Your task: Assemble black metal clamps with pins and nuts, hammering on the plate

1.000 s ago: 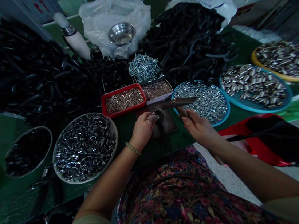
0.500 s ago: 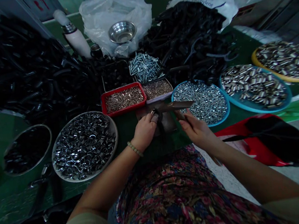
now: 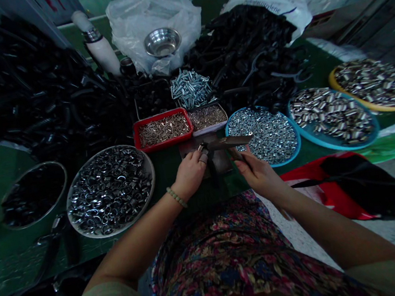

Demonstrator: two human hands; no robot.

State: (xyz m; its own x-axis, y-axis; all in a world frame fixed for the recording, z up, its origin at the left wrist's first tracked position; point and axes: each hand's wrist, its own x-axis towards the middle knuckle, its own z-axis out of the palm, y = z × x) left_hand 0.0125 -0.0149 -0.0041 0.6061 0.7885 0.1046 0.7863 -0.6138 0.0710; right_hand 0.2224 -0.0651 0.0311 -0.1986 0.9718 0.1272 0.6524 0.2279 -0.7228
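My right hand [image 3: 260, 171] is closed around the wooden handle of a hammer [image 3: 233, 141]. The dark metal head points left, over a flat metal plate [image 3: 224, 160] on the green table. At the plate's left side, my left hand [image 3: 191, 170] pinches a dark part [image 3: 210, 156] with a small shiny metal piece at its upper end. The hammer head lies close against this part; whether they touch I cannot tell. My fingers and the dim light hide much of the part's shape.
Behind the plate stand a red tray [image 3: 135, 139] of small pins and a heap of screws [image 3: 191, 88]. Blue basins of nuts [image 3: 263, 134] and metal sleeves [image 3: 331, 115] are on the right. At left sits a round tray of metal rings [image 3: 112, 191]. Black parts [image 3: 250, 49] are piled behind.
The hammer head has shifted slightly left and down, closer to the dark part. Both hands keep their grips. The whole view has moved a little.
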